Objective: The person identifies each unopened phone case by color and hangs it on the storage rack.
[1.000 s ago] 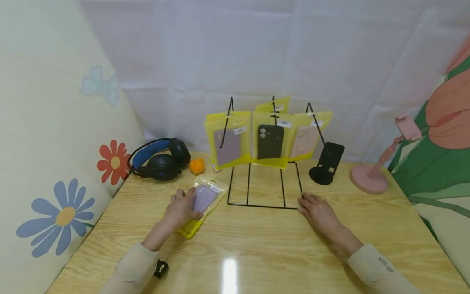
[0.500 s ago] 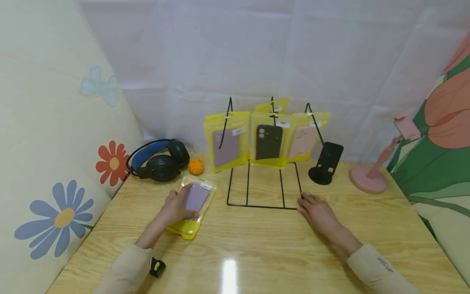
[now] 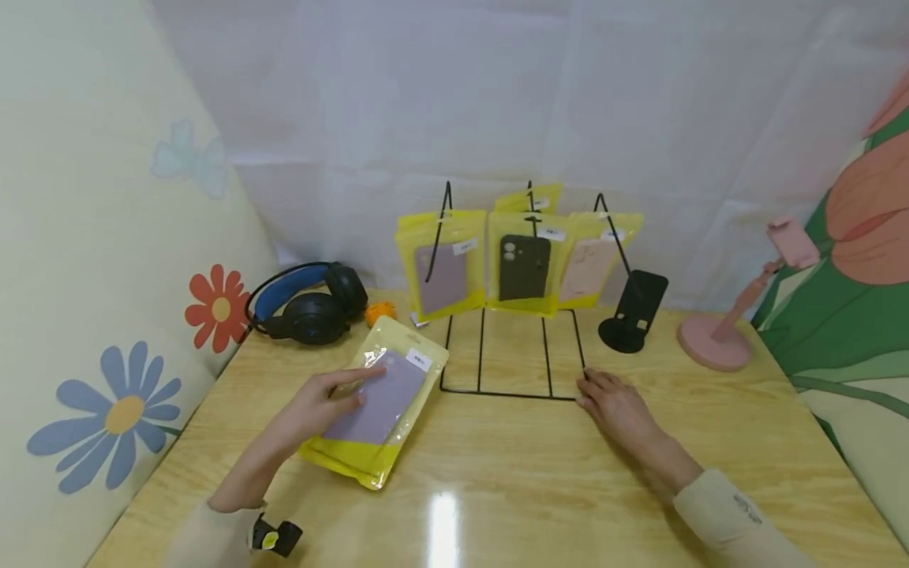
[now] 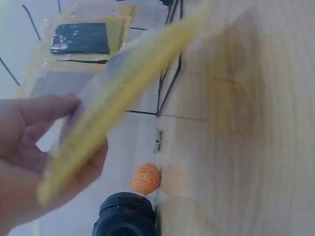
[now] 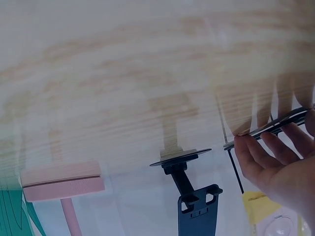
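My left hand [image 3: 317, 406] holds a clear-and-yellow bag with a purple phone case [image 3: 383, 398] in it, tilted above the left of the table. Thumb and index finger lie on the bag's front in the head view. In the left wrist view the bag [image 4: 118, 103] is blurred and nearly edge-on, with other fingers behind it. My right hand [image 3: 621, 414] rests with its fingertips on the front right corner of the black wire rack [image 3: 511, 396]; the right wrist view shows relaxed fingers along the wire [image 5: 285, 120]. Bagged purple [image 3: 442, 280], black [image 3: 524, 272] and pink [image 3: 588, 272] cases hang on the rack's hooks.
Black headphones [image 3: 312, 315] and an orange ball [image 3: 379, 313] are at the back left. To the right of the rack stand a black phone stand [image 3: 639, 304] and a pink stand [image 3: 717, 339]. A white cloth [image 3: 426, 102] hangs behind.
The left hand has lifted the bagged purple case off the table, nearer to the head camera, and its grip now shows lower on the bag. The right hand has stayed at the rack's corner.
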Available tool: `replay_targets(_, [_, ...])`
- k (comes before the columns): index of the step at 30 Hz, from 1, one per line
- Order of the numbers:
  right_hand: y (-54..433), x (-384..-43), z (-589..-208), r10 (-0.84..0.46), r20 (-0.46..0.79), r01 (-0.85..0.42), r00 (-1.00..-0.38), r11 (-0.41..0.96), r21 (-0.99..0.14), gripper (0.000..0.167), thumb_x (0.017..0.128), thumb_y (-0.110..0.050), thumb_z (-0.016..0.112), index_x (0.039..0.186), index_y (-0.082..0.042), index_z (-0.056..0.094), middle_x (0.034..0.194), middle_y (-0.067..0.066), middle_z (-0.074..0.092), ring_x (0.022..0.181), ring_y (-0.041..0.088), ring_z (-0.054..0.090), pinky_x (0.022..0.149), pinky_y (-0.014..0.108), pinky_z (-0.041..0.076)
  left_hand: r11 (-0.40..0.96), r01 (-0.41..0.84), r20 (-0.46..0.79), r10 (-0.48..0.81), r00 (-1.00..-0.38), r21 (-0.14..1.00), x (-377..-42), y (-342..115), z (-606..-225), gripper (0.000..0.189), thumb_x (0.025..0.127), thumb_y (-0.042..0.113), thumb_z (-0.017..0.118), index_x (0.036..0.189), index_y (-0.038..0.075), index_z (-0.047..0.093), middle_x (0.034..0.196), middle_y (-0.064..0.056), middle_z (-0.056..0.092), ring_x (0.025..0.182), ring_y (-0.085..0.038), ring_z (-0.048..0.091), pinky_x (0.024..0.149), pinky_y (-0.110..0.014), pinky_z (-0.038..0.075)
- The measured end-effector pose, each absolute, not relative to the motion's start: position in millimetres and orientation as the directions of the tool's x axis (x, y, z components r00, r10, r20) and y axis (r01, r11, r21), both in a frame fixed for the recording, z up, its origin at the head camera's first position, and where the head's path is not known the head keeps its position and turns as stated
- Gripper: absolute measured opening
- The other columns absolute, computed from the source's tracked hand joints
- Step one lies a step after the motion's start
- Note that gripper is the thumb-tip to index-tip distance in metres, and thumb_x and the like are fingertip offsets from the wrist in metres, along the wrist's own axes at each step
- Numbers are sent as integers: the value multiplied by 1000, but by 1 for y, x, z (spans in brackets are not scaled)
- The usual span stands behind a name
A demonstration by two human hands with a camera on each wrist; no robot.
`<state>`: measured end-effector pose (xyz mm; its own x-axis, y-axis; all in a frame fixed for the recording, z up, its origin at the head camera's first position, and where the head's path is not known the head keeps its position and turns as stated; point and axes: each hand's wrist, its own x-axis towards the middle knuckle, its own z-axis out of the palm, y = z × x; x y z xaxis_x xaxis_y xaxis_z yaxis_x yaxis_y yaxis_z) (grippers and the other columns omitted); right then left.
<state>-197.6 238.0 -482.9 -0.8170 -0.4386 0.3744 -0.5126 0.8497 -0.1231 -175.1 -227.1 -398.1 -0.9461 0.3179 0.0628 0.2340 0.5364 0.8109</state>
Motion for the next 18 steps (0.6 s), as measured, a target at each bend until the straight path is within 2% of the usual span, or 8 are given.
replay_targets(4, [238, -199, -483, -447, 372, -521, -813, 845, -124, 34, 90, -19, 67, 117, 2, 66, 126, 24, 60, 109, 41, 58, 78, 59, 50, 513, 273, 77, 369, -926, 814, -167, -226, -386, 40, 92, 11, 63, 132, 16, 62, 140, -17, 51, 115, -32, 50, 86, -36, 48])
replay_targets(8, [238, -199, -483, -456, 377, -532, -806, 837, -124, 33, 90, -19, 68, 116, 2, 67, 125, 25, 60, 108, 41, 59, 78, 58, 50, 440, 356, 152, 434, -888, 824, -162, -222, -375, 41, 91, 13, 66, 132, 18, 62, 136, -10, 56, 107, -22, 54, 80, -25, 50])
replay_targets(12, [238, -199, -483, -454, 380, -531, -806, 839, -122, 33, 90, -18, 68, 116, 2, 66, 125, 25, 59, 108, 42, 59, 79, 58, 50, 357, 451, 265, 462, -847, 818, -157, -215, -363, 42, 90, 9, 67, 131, 17, 62, 131, -2, 59, 102, -13, 55, 80, -24, 50])
replay_targets(18, [239, -200, -484, -443, 380, -520, -812, 844, -128, 33, 90, -18, 67, 117, 2, 66, 126, 24, 59, 109, 42, 58, 79, 58, 50, 219, 540, 425, 411, -807, 813, -160, -207, -347, 43, 87, -7, 64, 129, 3, 60, 127, 4, 60, 101, -14, 56, 79, -21, 51])
